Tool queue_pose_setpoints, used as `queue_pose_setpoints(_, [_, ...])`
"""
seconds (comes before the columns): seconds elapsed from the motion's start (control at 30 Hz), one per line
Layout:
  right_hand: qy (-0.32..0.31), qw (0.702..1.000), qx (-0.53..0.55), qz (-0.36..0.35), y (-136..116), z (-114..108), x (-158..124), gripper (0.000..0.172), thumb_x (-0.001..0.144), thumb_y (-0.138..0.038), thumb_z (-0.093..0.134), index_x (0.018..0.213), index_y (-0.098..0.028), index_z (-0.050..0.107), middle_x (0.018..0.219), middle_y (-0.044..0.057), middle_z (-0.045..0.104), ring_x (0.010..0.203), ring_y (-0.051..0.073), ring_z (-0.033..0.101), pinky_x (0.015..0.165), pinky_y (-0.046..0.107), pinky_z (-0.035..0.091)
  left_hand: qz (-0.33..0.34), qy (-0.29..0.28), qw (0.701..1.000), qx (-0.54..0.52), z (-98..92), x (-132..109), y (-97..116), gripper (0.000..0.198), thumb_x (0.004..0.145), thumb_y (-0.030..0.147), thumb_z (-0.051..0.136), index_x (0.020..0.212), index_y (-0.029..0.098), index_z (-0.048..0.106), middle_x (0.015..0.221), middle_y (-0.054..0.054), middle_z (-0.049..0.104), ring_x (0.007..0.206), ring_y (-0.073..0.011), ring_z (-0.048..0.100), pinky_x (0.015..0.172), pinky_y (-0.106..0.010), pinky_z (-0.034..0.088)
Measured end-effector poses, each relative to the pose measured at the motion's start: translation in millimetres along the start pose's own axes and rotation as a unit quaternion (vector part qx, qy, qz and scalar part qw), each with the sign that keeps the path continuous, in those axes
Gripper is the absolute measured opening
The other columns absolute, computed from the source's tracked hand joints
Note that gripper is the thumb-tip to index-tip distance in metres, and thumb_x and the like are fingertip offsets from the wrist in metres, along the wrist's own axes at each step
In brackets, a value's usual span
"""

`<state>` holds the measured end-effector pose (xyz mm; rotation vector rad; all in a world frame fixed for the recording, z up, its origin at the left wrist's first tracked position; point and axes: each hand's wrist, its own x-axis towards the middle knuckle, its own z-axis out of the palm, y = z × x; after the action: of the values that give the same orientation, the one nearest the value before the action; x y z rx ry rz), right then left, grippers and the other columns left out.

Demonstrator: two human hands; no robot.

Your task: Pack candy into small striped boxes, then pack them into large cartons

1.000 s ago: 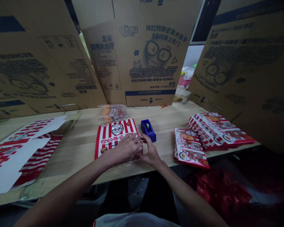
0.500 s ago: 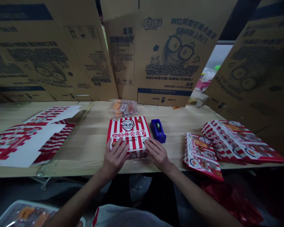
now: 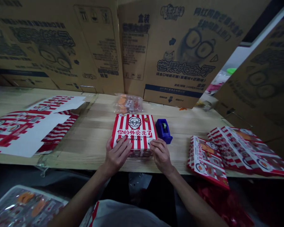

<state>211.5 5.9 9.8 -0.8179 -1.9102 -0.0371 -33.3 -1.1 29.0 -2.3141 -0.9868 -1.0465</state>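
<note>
A red-and-white striped takeaway-style food box (image 3: 133,127) with a cartoon portrait of a bespectacled man and red Chinese lettering sits closed on the wooden table (image 3: 94,138). My left hand (image 3: 117,156) grips its near left corner, fingers on the lid. My right hand (image 3: 161,156) holds the near right corner, fingertips on the lid's edge. The box's front lower part is partly hidden behind my hands.
A blue tape dispenser (image 3: 163,130) stands just right of the box, and a clear bag of orange snacks (image 3: 128,103) lies behind it. Flat printed box blanks (image 3: 30,126) lie left; stacked printed boxes (image 3: 241,151) lie right. Upright cardboard sheets (image 3: 175,53) line the back.
The box has gone from partly covered by my hands to showing its whole lid, with my hands back at its near corners. The view has swung, bringing a snack tray in at lower left.
</note>
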Motion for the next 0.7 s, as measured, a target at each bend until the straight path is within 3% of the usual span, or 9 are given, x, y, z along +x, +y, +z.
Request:
queue_pose_setpoints(0.17, [0.013, 0.999, 0.012, 0.035, -7, 1, -1, 0.03, 0.085, -0.004, 0.059, 0.108, -0.024, 0.063, 0.106, 0.008, 0.068, 0.104, 0.023, 0.06, 0.093, 0.051, 0.049, -0.053, 0.051, 0.997, 0.012, 4.6, -2, -1, 0.03, 0.083, 0.028, 0.069, 0.112, 0.021, 0.064, 0.108, -0.008, 0.073, 0.106, -0.0274, 0.066, 0.112, -0.057, 0.013])
queue_pose_setpoints(0.33, [0.028, 0.998, 0.019, 0.055, -10, 6, -1, 0.031, 0.086, -0.005, 0.059, 0.11, -0.025, 0.064, 0.107, 0.008, 0.068, 0.105, 0.024, 0.06, 0.095, 0.052, 0.048, -0.083, 0.078, 0.993, -0.005, 10.0, -1, -2, 0.027, 0.081, 0.028, 0.071, 0.107, 0.022, 0.065, 0.103, -0.006, 0.075, 0.099, -0.0247, 0.067, 0.105, -0.051, 0.028])
queue_pose_setpoints(0.53, [0.035, 0.994, 0.029, 0.095, -22, 3, 1, 0.029, 0.089, -0.009, 0.054, 0.11, -0.026, 0.065, 0.108, 0.008, 0.067, 0.108, 0.024, 0.06, 0.093, 0.048, 0.049, -0.084, 0.077, 0.993, -0.015, 8.9, 1, -2, 0.024, 0.081, 0.022, 0.071, 0.104, 0.024, 0.066, 0.099, -0.004, 0.075, 0.094, -0.024, 0.067, 0.101, -0.052, 0.031])
queue_pose_setpoints(0.63, [0.037, 0.989, 0.014, 0.141, -7, -13, -2, 0.024, 0.091, -0.015, 0.052, 0.109, -0.024, 0.066, 0.113, 0.01, 0.066, 0.11, 0.024, 0.059, 0.096, 0.046, 0.047, -0.079, 0.078, 0.994, -0.015, 9.2, 1, -4, 0.026, 0.08, 0.021, 0.071, 0.106, 0.024, 0.065, 0.099, -0.005, 0.075, 0.093, -0.0248, 0.066, 0.1, -0.052, 0.032])
queue_pose_setpoints(0.7, [0.092, 0.967, -0.004, 0.236, 18, -28, -6, 0.022, 0.091, -0.023, 0.052, 0.108, -0.02, 0.066, 0.113, 0.012, 0.065, 0.108, 0.023, 0.059, 0.094, 0.043, 0.047, -0.079, 0.082, 0.993, -0.018, 10.0, 1, -4, 0.026, 0.08, 0.021, 0.072, 0.104, 0.024, 0.066, 0.098, -0.005, 0.076, 0.093, -0.0252, 0.066, 0.098, -0.051, 0.034])
